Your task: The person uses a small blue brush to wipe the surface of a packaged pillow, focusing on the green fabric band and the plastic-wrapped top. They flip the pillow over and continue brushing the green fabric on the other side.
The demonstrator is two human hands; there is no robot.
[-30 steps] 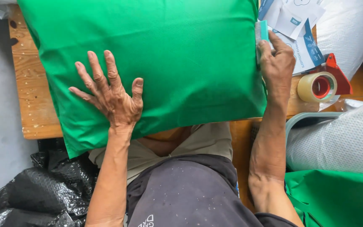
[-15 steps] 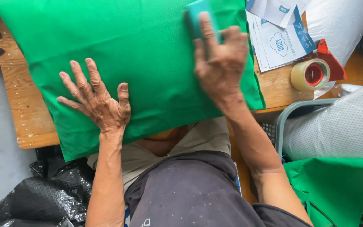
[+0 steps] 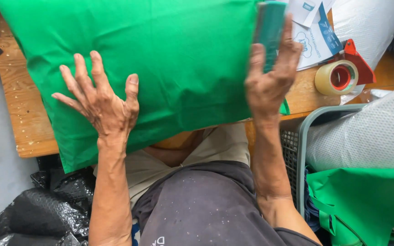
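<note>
A wooden counter (image 3: 23, 118) carries a plump green pillow (image 3: 160, 64), with grey floor off its far-left edge. The left hand (image 3: 101, 107) lies flat on the pillow, fingers (image 3: 80, 73) spread wide and gripping nothing. The right hand (image 3: 270, 79) is raised at the pillow's right edge, its fingers wrapped around a blurred teal block (image 3: 270, 32). Beyond those fingers sit papers (image 3: 318, 38) and a tape roll (image 3: 336, 77).

Single head view, close, straight down over wooden table (image 3: 28, 123)
</note>
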